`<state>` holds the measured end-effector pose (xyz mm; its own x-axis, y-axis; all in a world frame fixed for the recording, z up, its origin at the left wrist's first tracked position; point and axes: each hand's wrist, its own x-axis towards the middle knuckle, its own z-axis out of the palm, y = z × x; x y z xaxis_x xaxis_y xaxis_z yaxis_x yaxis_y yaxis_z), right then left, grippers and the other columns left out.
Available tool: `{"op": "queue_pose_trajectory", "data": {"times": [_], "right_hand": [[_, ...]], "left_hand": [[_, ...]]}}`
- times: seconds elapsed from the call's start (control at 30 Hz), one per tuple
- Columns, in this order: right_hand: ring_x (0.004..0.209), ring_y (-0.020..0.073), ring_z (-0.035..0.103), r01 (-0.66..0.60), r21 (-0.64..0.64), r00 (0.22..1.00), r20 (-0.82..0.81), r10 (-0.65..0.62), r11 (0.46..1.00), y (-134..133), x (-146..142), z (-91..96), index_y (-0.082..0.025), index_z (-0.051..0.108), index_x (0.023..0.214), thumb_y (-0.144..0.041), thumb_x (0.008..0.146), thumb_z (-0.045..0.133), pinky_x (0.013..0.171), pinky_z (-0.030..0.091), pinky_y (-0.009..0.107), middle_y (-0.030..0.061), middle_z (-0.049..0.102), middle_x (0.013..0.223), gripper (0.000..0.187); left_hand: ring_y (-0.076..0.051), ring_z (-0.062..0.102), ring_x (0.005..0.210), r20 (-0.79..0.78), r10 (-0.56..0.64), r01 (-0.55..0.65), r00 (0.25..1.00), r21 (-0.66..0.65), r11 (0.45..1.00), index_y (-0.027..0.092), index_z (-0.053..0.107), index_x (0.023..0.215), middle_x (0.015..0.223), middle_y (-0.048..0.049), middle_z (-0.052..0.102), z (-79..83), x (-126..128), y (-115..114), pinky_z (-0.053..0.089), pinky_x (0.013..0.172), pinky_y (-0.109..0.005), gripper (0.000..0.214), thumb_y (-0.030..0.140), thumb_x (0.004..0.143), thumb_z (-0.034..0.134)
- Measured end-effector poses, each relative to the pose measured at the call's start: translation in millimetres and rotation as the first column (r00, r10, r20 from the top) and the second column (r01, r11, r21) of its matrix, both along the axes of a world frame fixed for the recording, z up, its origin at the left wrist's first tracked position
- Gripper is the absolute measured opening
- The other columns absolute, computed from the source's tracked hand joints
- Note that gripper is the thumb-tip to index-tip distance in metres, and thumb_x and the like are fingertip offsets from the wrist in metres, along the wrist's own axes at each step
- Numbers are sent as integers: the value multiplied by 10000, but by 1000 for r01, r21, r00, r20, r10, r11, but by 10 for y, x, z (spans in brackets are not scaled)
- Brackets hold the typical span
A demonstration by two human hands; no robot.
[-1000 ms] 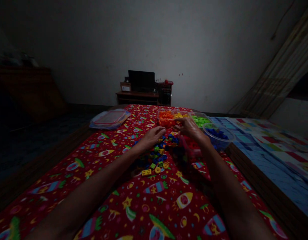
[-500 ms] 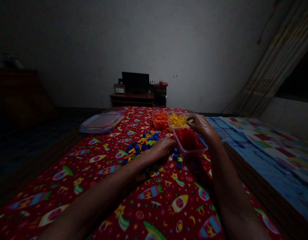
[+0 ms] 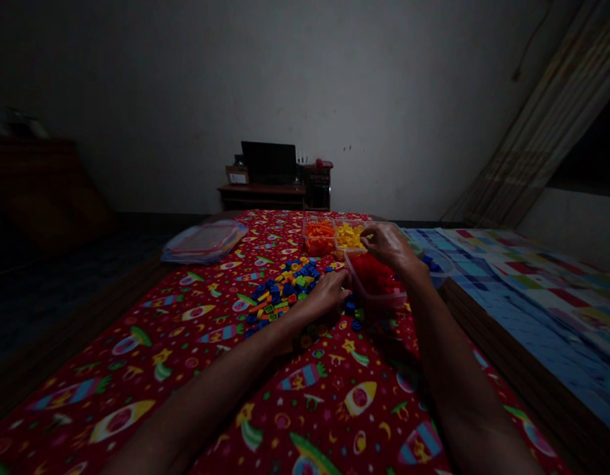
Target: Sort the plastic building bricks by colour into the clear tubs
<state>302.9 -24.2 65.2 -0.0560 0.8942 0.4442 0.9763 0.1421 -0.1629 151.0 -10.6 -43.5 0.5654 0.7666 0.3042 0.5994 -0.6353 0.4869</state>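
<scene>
My left hand [image 3: 330, 293] is low over the cloth at the right side of a pile of mixed toy building bricks [image 3: 285, 290]. Its fingers are curled together, and whatever is in them is hidden. My right hand [image 3: 388, 245] hovers at the edge of the box of yellow bricks [image 3: 349, 235], thumb and fingertips pinched. A small yellowish spot shows at the fingertips, too small to name. Below it stands a clear box of red bricks [image 3: 374, 274], partly covered by my right wrist. A few blue and green bricks [image 3: 355, 316] lie in front of that box.
Orange bricks [image 3: 319, 236] fill a clear box at the back. Blue bricks [image 3: 430, 264] sit in another clear box beyond my right forearm. Stacked plastic lids [image 3: 206, 241] rest on the left of the red patterned cloth [image 3: 186, 369]. A monitor [image 3: 268, 162] stands by the wall.
My right hand has moved left, from near a green brick toward the yellow bricks. The blue bricks beyond my right forearm now show. My left hand has shifted slightly, staying beside the pile.
</scene>
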Motion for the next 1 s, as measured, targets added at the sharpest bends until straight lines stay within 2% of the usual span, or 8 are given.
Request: {"op": "queue_pose_trajectory", "data": {"times": [0.17,0.3,0.37,0.47,0.6,0.77,0.9,1.0], "right_hand": [[892,222,635,-14,-32,1000,26,14,999,49,-15,-56,-179,714,997,-245,853,493,767,451,293,122,702,979,272],[873,212,629,-68,-92,998,10,70,993,45,-42,-60,-172,710,1013,-248,847,531,742,448,283,126,698,967,256],[840,189,627,-160,-171,987,-48,154,972,35,-96,-60,-176,701,1041,-224,823,575,717,443,261,109,701,945,255],[794,148,616,-372,-271,928,-137,347,888,28,-230,-81,-187,695,1044,-179,777,626,669,421,220,69,701,919,276],[709,121,569,-476,-226,879,-112,463,850,26,-385,-117,-156,720,908,-170,782,604,597,356,207,54,686,823,172],[628,109,501,-300,-165,952,11,306,940,10,-235,-69,-126,714,880,-144,821,508,568,302,228,74,667,770,215],[728,153,551,-24,-191,990,134,51,981,15,43,-47,-116,705,919,-147,817,501,624,341,247,121,672,884,230],[889,187,558,14,-118,993,114,0,993,26,108,-60,-131,669,1039,-192,830,527,726,376,259,140,647,1043,260]], "left_hand": [[-175,616,706,84,64,-55,994,-112,992,185,606,925,746,-2,651,-12,-6,44,452,643,-258,236,102,704,609],[-145,602,634,253,141,-88,957,-210,974,189,599,941,655,37,615,141,-138,100,450,610,-238,301,88,661,639],[-133,603,616,407,213,-78,888,-324,943,170,578,961,639,43,608,251,-232,135,456,604,-229,329,110,651,666],[-119,621,642,608,261,33,749,-428,903,151,541,978,676,34,631,386,-353,141,472,641,-226,357,171,658,698],[-119,629,625,692,266,135,671,-467,874,146,527,975,679,26,637,452,-396,91,493,663,-253,340,252,699,696],[-164,642,700,606,235,-38,760,-320,947,147,573,894,742,-29,660,549,-574,194,509,702,-306,269,393,787,595],[-216,630,836,327,244,-234,913,-71,970,145,628,871,845,-69,680,587,-1077,303,494,755,-322,375,478,825,464],[-241,616,898,110,326,-330,939,18,944,145,636,944,931,-89,685,433,-1505,242,479,832,-359,498,536,862,339]]}}
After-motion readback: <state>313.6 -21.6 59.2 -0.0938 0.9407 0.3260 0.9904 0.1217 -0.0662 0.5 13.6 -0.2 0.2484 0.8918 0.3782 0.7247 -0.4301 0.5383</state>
